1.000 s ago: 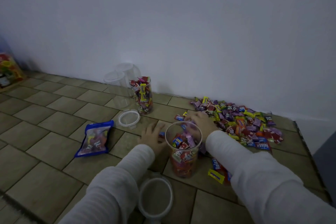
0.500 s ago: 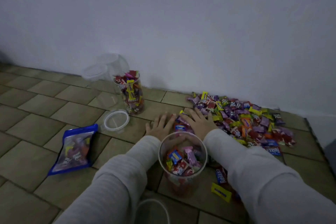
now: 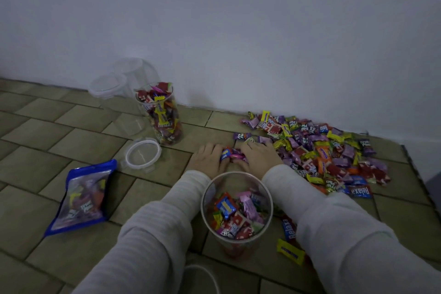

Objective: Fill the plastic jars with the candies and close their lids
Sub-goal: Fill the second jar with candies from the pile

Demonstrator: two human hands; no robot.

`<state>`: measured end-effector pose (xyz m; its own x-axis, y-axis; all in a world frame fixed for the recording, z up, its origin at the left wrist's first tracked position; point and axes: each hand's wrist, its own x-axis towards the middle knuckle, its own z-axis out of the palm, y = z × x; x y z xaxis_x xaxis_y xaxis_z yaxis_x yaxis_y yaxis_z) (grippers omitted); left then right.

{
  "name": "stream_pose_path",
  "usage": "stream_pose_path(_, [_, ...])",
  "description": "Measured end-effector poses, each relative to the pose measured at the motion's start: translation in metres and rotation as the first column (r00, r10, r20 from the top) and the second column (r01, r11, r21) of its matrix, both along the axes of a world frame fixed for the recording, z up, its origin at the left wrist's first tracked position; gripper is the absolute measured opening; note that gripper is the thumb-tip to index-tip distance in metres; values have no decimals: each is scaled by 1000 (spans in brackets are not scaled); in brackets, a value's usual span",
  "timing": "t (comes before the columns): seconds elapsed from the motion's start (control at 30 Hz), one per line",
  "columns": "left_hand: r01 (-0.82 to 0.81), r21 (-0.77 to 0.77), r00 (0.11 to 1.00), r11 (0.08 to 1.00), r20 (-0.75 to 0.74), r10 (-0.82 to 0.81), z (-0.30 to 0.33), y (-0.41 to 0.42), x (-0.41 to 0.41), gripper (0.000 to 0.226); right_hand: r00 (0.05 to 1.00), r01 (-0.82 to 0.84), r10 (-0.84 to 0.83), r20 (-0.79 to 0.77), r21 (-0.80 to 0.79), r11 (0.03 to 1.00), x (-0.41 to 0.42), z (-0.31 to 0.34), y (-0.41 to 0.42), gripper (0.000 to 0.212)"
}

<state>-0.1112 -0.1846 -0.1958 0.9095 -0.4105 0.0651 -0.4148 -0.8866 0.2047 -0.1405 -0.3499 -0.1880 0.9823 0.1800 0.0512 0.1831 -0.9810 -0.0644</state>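
Left hand (image 3: 208, 159) and right hand (image 3: 259, 156) low on the tiled floor (image 3: 35, 198), side by side beyond the near jar (image 3: 236, 212). Grip of both: fingers curled inward, cupping a small cluster of candies (image 3: 232, 154) between them. Near jar open-topped, partly filled, between the two sleeves. Main candy pile (image 3: 322, 150) right of the hands, along the wall. Second jar (image 3: 160, 114) at back left, filled to the rim, lidless. Loose lid (image 3: 143, 154) just in front of it. Blue candy bag (image 3: 82, 197) flat at left.
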Motion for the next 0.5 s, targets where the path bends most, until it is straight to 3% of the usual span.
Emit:
stream_pose_path(0.33, [-58,129,967,990,-239,88,29,-17,-17,29,997,75,-76,2,107,991,-19,24,-1,45])
stream_pose_path(0.4, [-102,87,952,991,-281,122,33,-13,-18,26,995,86,-91,37,114,990,-25,30,-1,46])
stream_pose_path(0.5, [-234,-99,919,967,-348,187,38,-6,-22,27,988,126,-142,58,230,965,-35,42,-2,48])
